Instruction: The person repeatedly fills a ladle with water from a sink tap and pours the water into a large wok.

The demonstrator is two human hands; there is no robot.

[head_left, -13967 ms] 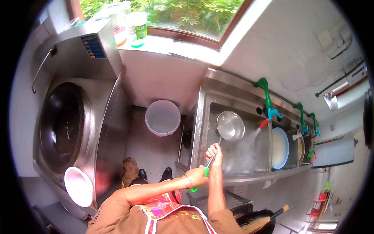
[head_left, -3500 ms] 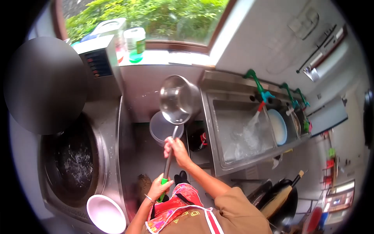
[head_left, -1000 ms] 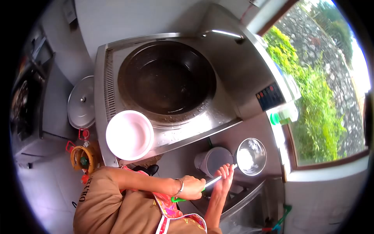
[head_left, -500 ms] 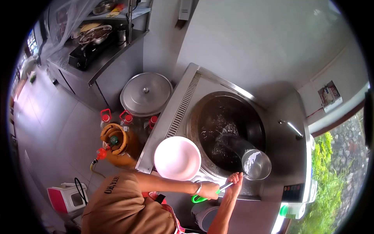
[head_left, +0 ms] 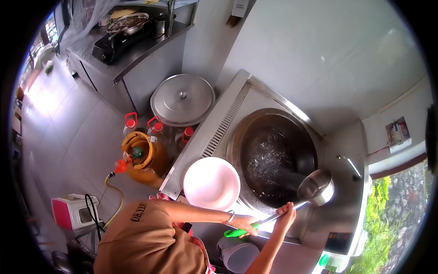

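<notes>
A large metal ladle (head_left: pixel 323 197) with a long shaft and green handle end reaches over the near right rim of a big dark wok (head_left: pixel 278 119). My left hand (head_left: pixel 245 223), with a bracelet at the wrist, is closed around the handle by its green end. Farther up the shaft, my right hand (head_left: pixel 286 215) grips it closer to the ladle's bowl. The bowl is tipped toward the wok, and a stream of clear liquid runs from it into bubbly, splashing liquid (head_left: pixel 269 157). A white basin (head_left: pixel 211 182) sits at the wok's left on the stove edge.
The wok is set in a steel stove (head_left: pixel 242 93). To the left stand a lidded pot (head_left: pixel 182 102), an orange gas cylinder (head_left: pixel 155 166) and red-capped bottles (head_left: pixel 156 126). A bucket (head_left: pixel 239 256) is below my hands. A tap (head_left: pixel 350 165) is on the right panel.
The view has shifted, so most things sit further right or lower. The ladle's bowl is tipped more toward the wok, and the liquid there splashes more widely. Both hands keep their hold.
</notes>
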